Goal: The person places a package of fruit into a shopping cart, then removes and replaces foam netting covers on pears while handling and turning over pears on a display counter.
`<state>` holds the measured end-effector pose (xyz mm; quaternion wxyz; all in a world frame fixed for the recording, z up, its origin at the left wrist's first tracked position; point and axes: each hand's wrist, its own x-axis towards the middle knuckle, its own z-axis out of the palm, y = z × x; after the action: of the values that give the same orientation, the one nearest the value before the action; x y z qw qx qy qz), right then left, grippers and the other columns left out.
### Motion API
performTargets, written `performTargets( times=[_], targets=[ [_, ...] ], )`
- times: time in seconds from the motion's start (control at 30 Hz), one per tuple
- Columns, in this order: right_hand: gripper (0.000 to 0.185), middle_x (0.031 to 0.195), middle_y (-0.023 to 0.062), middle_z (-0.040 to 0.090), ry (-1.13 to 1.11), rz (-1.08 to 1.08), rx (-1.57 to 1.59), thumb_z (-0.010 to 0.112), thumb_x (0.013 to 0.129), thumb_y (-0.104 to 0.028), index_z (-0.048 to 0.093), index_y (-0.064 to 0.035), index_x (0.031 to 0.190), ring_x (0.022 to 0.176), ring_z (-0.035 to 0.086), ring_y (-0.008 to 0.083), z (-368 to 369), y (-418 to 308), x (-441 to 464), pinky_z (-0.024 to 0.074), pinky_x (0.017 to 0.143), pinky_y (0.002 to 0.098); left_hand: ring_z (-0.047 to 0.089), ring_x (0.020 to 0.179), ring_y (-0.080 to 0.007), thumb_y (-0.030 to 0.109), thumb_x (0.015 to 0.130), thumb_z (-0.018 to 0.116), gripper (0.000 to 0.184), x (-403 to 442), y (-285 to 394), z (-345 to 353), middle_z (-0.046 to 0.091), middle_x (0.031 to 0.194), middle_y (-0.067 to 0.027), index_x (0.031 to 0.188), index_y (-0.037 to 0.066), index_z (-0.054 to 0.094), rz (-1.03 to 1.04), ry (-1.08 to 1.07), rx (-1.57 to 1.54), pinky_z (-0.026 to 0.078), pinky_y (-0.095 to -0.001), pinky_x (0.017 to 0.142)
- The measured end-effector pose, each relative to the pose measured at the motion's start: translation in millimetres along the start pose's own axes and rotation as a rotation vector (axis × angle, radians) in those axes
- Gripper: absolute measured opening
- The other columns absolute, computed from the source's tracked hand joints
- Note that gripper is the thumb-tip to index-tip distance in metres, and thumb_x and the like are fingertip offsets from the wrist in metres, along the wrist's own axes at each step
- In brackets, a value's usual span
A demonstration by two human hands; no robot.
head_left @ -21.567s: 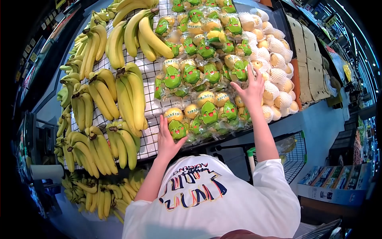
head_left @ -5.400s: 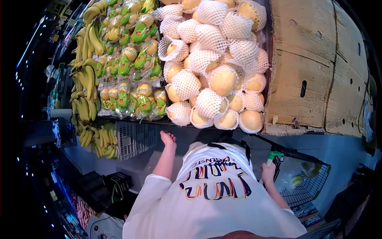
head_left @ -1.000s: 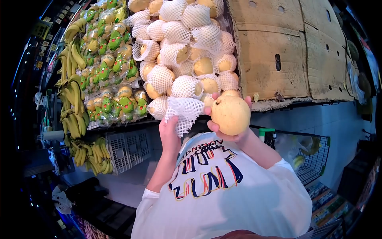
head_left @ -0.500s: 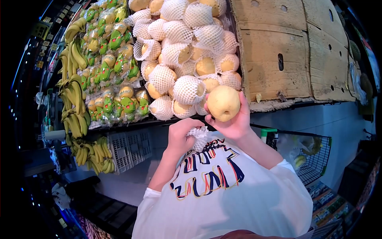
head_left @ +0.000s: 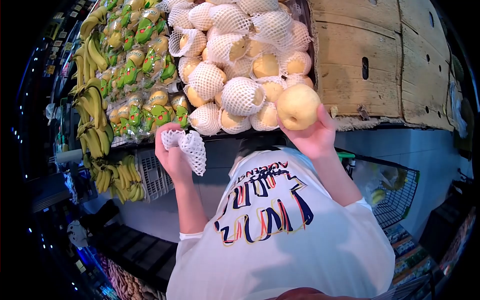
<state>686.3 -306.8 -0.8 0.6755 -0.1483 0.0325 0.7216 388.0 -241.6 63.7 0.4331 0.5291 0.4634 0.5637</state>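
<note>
In my right hand [head_left: 315,131] rests a round yellow pear [head_left: 298,106], bare of any wrapping, its dimpled end facing me. The fingers curl around its underside and right side. My left hand [head_left: 171,152] pinches a crumpled white foam net sleeve [head_left: 192,150], which hangs down to the right of the fingers. Directly beyond both hands lies a pile of pears in white foam nets [head_left: 243,96]. The pear I hold overlaps the near right corner of that pile.
Packs of yellow fruit in printed bags [head_left: 131,73] lie left of the pile, with bananas [head_left: 92,112] farther left. Flattened brown cardboard [head_left: 355,65] covers the right side. Below the display are a white crate [head_left: 155,175] and a wire shopping cart [head_left: 400,200].
My left hand has moved left with the foam net sleeve, which now hangs looser. My right hand has shifted right and slightly up with the pear. The view has moved slightly.
</note>
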Motion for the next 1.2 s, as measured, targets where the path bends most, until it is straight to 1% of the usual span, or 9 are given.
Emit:
performTargets(
  times=[0.03,0.13,0.17,0.3,0.43,0.6,0.8,1.1,1.2],
  targets=[
    [0.078,0.152,0.0150,0.041,-0.013,0.008,-0.002,0.074,0.086,-0.043,0.038,-0.0142,0.149,0.143,0.035,0.0384,-1,1,1,0.0334,0.115,0.0555,0.057,0.082,-0.0157,0.013,0.075,0.046,0.041,0,-6,-2,0.057,0.092,-0.0094,0.109,-0.007,0.057,-0.001,-0.036,0.033,0.045,-0.0259,0.072],
    [0.077,0.152,0.0157,0.041,-0.050,0.021,-0.026,0.073,0.087,-0.041,0.038,-0.0135,0.149,0.143,0.034,0.0390,-1,3,5,0.0324,0.116,0.0562,0.056,0.083,-0.0128,0.016,0.078,0.052,0.041,-2,-8,5,0.059,0.095,-0.0085,0.112,-0.007,0.058,0.030,-0.034,-0.038,0.045,-0.0243,0.077],
    [0.076,0.152,0.0158,0.041,-0.056,0.018,-0.042,0.072,0.087,-0.041,0.038,-0.0134,0.149,0.143,0.034,0.0390,-2,4,5,0.0323,0.116,0.0562,0.057,0.084,-0.0133,0.027,0.086,0.054,0.043,0,-9,4,0.060,0.097,-0.0092,0.113,-0.006,0.059,0.080,-0.017,0.043,0.046,-0.0251,0.077],
    [0.073,0.152,0.0156,0.041,-0.029,0.010,-0.026,0.070,0.089,-0.041,0.039,-0.0127,0.149,0.143,0.035,0.0396,1,3,4,0.0328,0.116,0.0559,0.058,0.079,-0.0142,0.037,0.092,0.053,0.047,9,7,-13,0.061,0.096,-0.0086,0.111,-0.005,0.061,0.064,0.039,0.149,0.047,-0.0266,0.074],
    [0.071,0.152,0.0146,0.041,-0.024,0.019,-0.003,0.068,0.091,-0.042,0.039,-0.0132,0.149,0.143,0.035,0.0392,-2,3,2,0.0336,0.115,0.0557,0.059,0.078,-0.0131,0.034,0.093,0.057,0.042,18,32,-28,0.061,0.091,-0.0065,0.110,-0.004,0.062,0.126,0.190,0.188,0.048,-0.0253,0.072],
    [0.070,0.152,0.0138,0.041,-0.023,0.002,-0.011,0.066,0.092,-0.044,0.038,-0.0147,0.149,0.143,0.036,0.0378,-7,-1,-1,0.0345,0.114,0.0550,0.056,0.074,-0.0107,0.039,0.093,0.058,0.046,28,76,-65,0.060,0.089,-0.0050,0.110,-0.004,0.062,0.358,0.351,0.430,0.045,-0.0224,0.068],
    [0.070,0.151,0.0138,0.043,-0.027,-0.016,-0.014,0.065,0.092,-0.048,0.039,-0.0142,0.148,0.142,0.037,0.0367,-7,-7,-5,0.0354,0.113,0.0541,0.062,0.089,-0.0182,0.037,0.097,0.055,0.047,21,132,-105,0.061,0.102,-0.0106,0.113,-0.006,0.061,0.470,0.380,0.597,0.051,-0.0290,0.081],
    [0.072,0.152,0.0157,0.041,-0.038,-0.013,0.000,0.065,0.092,-0.048,0.039,-0.0127,0.148,0.143,0.035,0.0391,-12,-10,-7,0.0362,0.113,0.0532,0.059,0.086,-0.0153,0.049,0.096,0.057,0.057,13,156,-84,0.061,0.098,-0.0091,0.110,-0.006,0.064,0.567,0.283,0.737,0.047,-0.0257,0.078],
    [0.072,0.152,0.0162,0.040,-0.035,-0.012,0.004,0.065,0.092,-0.048,0.039,-0.0125,0.149,0.143,0.034,0.0393,-13,-11,-8,0.0366,0.112,0.0528,0.059,0.086,-0.0145,0.048,0.097,0.056,0.055,11,161,-70,0.061,0.096,-0.0085,0.108,-0.005,0.065,0.564,0.262,0.712,0.047,-0.0244,0.077]
  ],
)
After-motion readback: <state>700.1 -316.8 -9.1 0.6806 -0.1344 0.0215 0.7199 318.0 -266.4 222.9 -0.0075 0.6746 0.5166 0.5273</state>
